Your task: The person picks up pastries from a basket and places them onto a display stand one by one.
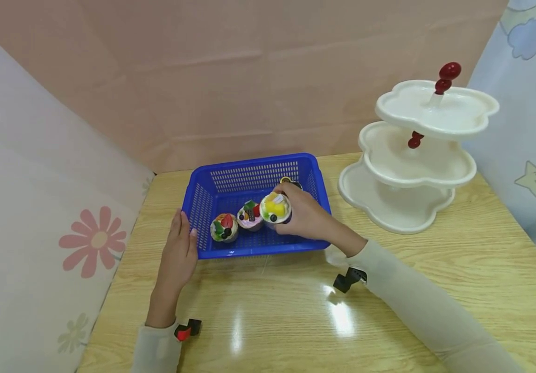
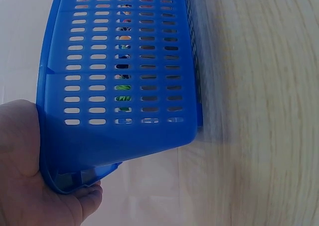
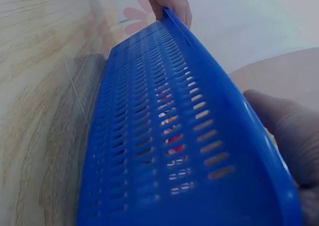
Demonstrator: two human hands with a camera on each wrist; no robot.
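In the head view, a blue perforated basket (image 1: pixel 258 254) stands on the table. My left hand (image 1: pixel 179 254) holds its left rim near the front corner, thumb at the rim and fingers along the outside. That same hand (image 2: pixel 25 166) appears at the basket's corner in the left wrist view. Inside the basket, my right hand (image 1: pixel 305 215) grips a toy cupcake (image 1: pixel 274 208) with a yellow fruit topping. Left of it sit a cupcake with pink cream (image 1: pixel 249 216) and a strawberry-topped cupcake (image 1: pixel 224 228). A dark-topped piece (image 1: pixel 290 181) is partly hidden behind my right hand.
To the right of the basket rises a white three-tier stand (image 1: pixel 398 207) with scalloped trays and a red knob (image 1: pixel 450 71). Pinkish cloth (image 1: pixel 249 77) hangs behind the table (image 1: pixel 268 321). Printed cloth panels flank both sides.
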